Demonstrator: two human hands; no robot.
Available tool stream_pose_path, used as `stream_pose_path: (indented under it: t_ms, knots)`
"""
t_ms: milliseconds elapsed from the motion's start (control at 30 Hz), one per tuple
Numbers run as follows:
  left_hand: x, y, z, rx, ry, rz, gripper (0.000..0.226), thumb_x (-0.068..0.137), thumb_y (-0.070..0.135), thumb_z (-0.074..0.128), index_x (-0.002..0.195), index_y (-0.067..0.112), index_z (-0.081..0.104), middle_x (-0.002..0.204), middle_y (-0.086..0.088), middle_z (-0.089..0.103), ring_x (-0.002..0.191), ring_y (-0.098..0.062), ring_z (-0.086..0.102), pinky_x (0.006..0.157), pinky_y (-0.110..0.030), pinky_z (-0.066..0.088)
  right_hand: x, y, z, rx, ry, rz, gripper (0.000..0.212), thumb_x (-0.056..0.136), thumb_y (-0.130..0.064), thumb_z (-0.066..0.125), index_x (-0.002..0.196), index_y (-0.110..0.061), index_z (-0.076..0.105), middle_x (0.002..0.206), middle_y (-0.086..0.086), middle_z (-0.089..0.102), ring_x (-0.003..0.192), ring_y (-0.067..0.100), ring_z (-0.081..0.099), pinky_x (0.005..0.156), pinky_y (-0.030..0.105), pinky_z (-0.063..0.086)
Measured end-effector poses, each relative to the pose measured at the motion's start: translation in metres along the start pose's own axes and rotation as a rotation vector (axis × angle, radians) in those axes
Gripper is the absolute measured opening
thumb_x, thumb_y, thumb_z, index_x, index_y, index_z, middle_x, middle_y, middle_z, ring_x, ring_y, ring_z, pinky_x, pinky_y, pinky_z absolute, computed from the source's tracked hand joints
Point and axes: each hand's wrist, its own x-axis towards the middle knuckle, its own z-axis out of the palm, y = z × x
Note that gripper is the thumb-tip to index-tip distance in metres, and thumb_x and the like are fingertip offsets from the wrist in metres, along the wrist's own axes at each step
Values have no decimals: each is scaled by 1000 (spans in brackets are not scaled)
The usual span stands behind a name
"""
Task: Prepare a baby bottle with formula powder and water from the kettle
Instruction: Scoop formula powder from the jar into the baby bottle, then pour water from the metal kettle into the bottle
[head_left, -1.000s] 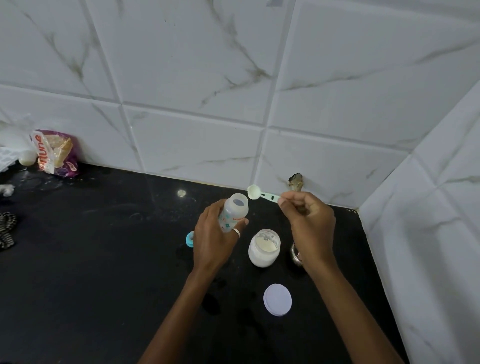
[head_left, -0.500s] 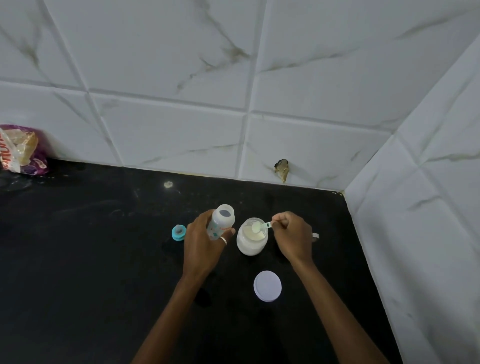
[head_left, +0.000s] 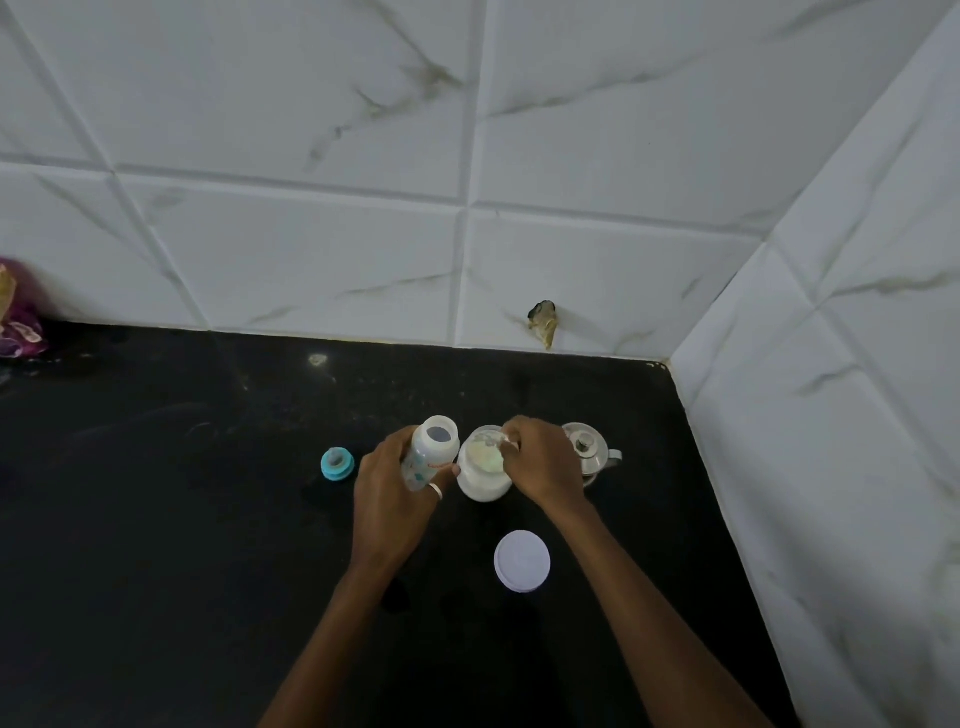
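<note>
View: head camera, looking down on a black table (head_left: 156, 545) in a tiled corner.
Left hand (head_left: 395, 493): wrapped around the baby bottle (head_left: 431, 452), whose open mouth faces up.
Bottle axis: near upright, with the top leaning slightly right toward the jar.
Right hand (head_left: 543, 465): fingers bunched in a pinch at the mouth of the formula jar (head_left: 483, 470), apparently on a pale scoop (head_left: 509, 445) that barely shows.
Jar: open, standing on the table between the 2 hands, just beside the bottle.
Deciding relation: the bottle mouth lies just left of the right hand, so a loaded scoop likely needs only a short leftward carry.
Kettle (head_left: 589, 452): right of the jar, nearest the right hand.
Loose parts: jar lid (head_left: 522, 561) nearer the person, teal cap (head_left: 337, 464) left of the bottle.
</note>
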Motion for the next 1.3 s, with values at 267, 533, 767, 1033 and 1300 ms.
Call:
stream_pose_path:
  t_ms: [267, 533, 767, 1033, 1300]
  knots:
    - [-3, 9, 10, -41, -35, 20, 61, 77, 36, 88, 130, 37, 56, 127, 9, 68, 120, -20, 64, 96, -49, 57, 13, 84, -44, 298, 280, 328, 32, 103, -29, 55, 76, -15, 65, 76, 0, 67, 73, 16, 64, 64, 33, 45]
    - [-11, 34, 29, 7, -73, 41, 62, 76, 35, 91, 129, 39, 58, 121, 21, 62, 118, -14, 61, 98, -43, 56, 10, 141, -19, 545, 214, 572, 43, 101, -44, 59, 75, -12, 66, 73, 1, 66, 69, 15, 61, 57, 28, 39]
    - [-19, 45, 41, 34, -88, 23, 61, 77, 36, 90, 126, 46, 54, 117, 26, 60, 117, -13, 62, 96, -31, 52, 8, 151, 0, 617, 196, 498, 45, 99, -52, 61, 75, -15, 65, 76, -2, 66, 71, 10, 61, 62, 24, 40]
    - [-34, 48, 46, 29, -69, -29, 65, 77, 34, 89, 133, 35, 56, 130, 10, 63, 121, -15, 61, 98, -36, 55, 8, 156, 10, 675, 269, 466, 52, 99, -49, 63, 64, -12, 53, 68, 7, 56, 63, 14, 50, 64, 31, 43]
    - [-42, 47, 48, 20, -38, -55, 65, 78, 36, 88, 131, 43, 52, 133, 11, 63, 122, -14, 62, 100, -40, 57, 5, 148, 21, 925, 301, 516, 55, 102, -46, 59, 57, -16, 50, 54, 0, 46, 54, 10, 42, 56, 30, 37]
